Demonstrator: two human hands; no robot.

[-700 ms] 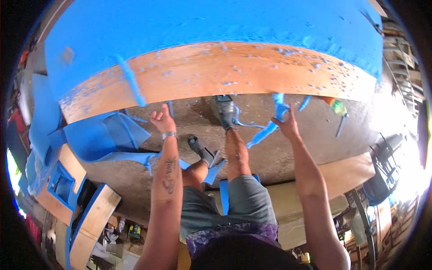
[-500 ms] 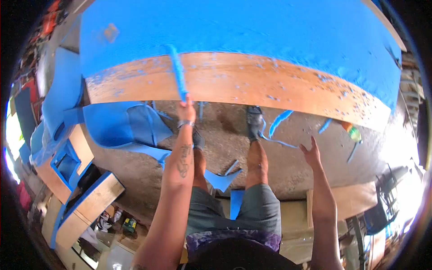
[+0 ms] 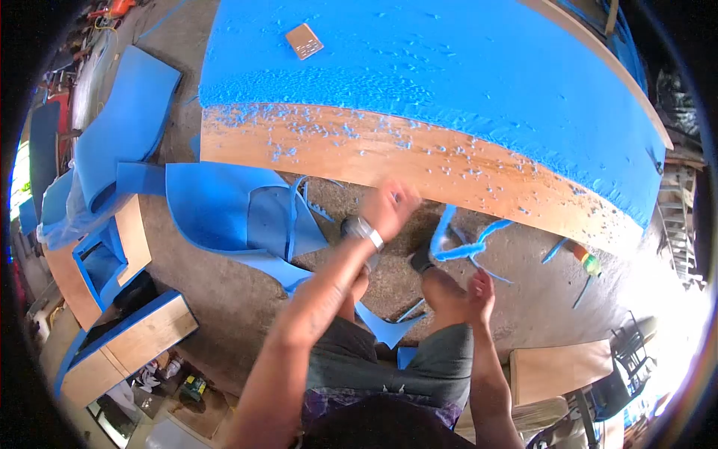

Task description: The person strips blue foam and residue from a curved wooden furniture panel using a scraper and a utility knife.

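Observation:
My left hand [image 3: 389, 207], with a watch on its wrist, is smeared by motion in front of the near edge of a wooden board [image 3: 351, 150]. The blue foam strip [image 3: 447, 243] lies to the right of that hand, bent and apart from it. Lower on the right, my right hand [image 3: 481, 296] hovers beside my knee with its fingers loosely bent and nothing visible in them. A large blue foam sheet [image 3: 479, 67] covers most of the board; blue crumbs are strewn along the bare wood. On the sheet lies a small brown block [image 3: 304, 41].
Cut blue foam pieces [image 3: 217, 206] lie on the floor to the left, near blue-edged wooden frames [image 3: 149, 337]. Another blue strip [image 3: 496, 227] and a green and orange bottle [image 3: 589, 262] are at the right. A dark metal chair [image 3: 636, 344] stands at the lower right.
My left hand has let go of the blue foam strip and moved right and down. My right hand has come lower and inward, its fingers no longer spread. The view has shifted.

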